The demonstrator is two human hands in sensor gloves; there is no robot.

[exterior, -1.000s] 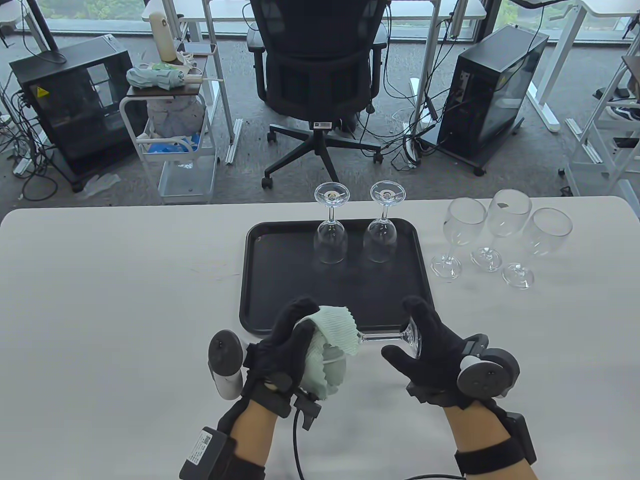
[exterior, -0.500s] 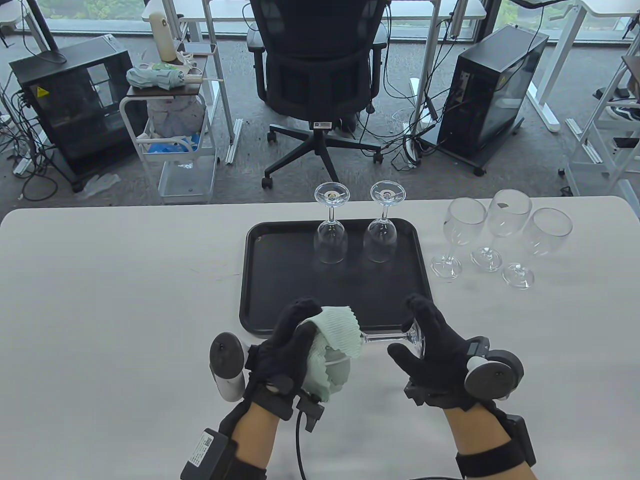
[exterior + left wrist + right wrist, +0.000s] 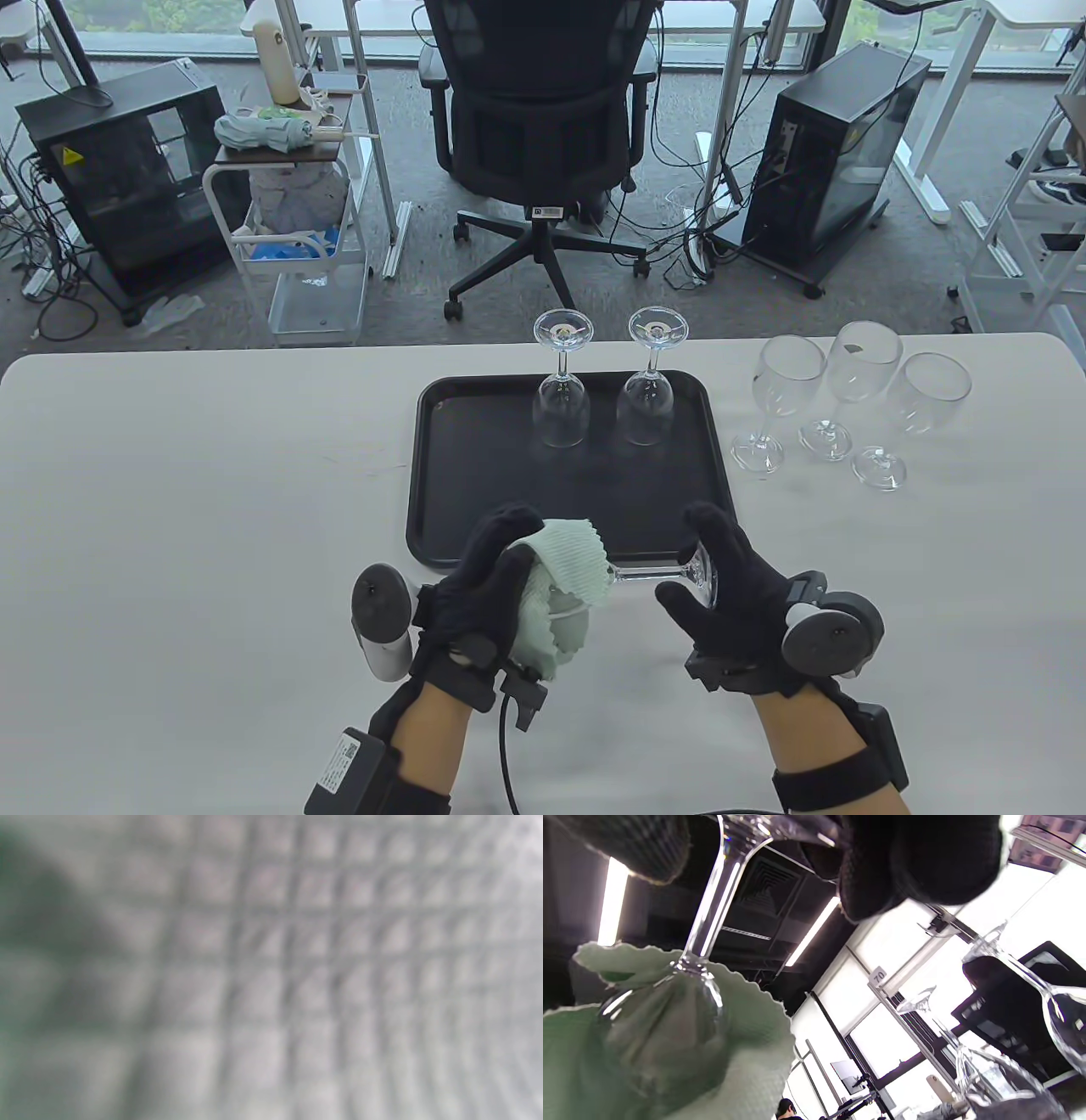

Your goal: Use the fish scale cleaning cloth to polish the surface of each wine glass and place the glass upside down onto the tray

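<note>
From above, the left hand (image 3: 488, 586) is curled around a green cloth (image 3: 564, 586) wrapped over the bowl of a wine glass (image 3: 653, 576). The glass lies sideways in the air, over the near edge of the black tray (image 3: 475, 475). The right hand (image 3: 730, 586) pinches the glass foot. Two glasses (image 3: 562, 399) stand upside down at the back of the tray. Three more glasses (image 3: 857, 390) stand upright on the bench (image 3: 170, 509), right of the tray.

The left wrist view shows only blurry cloth (image 3: 271, 967), very close.

In the right wrist view, black fingers (image 3: 916, 861) pinch the stem up top. The cloth (image 3: 742, 1052) covers the bowl below.
</note>
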